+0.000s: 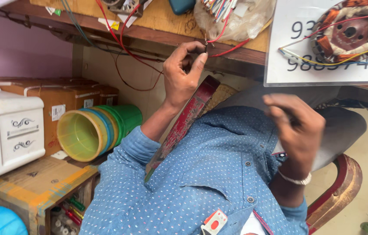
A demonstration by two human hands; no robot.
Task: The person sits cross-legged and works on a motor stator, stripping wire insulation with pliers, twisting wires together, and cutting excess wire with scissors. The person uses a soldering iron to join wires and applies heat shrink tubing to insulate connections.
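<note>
Reaching up toward the wooden bench edge point(236, 52), the left hand point(184, 72) pinches the end of a red wire point(229, 48) between thumb and forefinger, wrist bent back. That thin, glossy wire runs right from the fingertips along the bench. Nearer the chest, the right hand point(297, 128) hangs curled and blurred; I cannot tell whether it holds anything. A metal bracelet point(294, 179) circles its wrist.

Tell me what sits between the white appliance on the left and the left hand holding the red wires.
In the head view, a sideways stack of yellow, blue and green buckets lies between the white appliance and the left hand.
</note>
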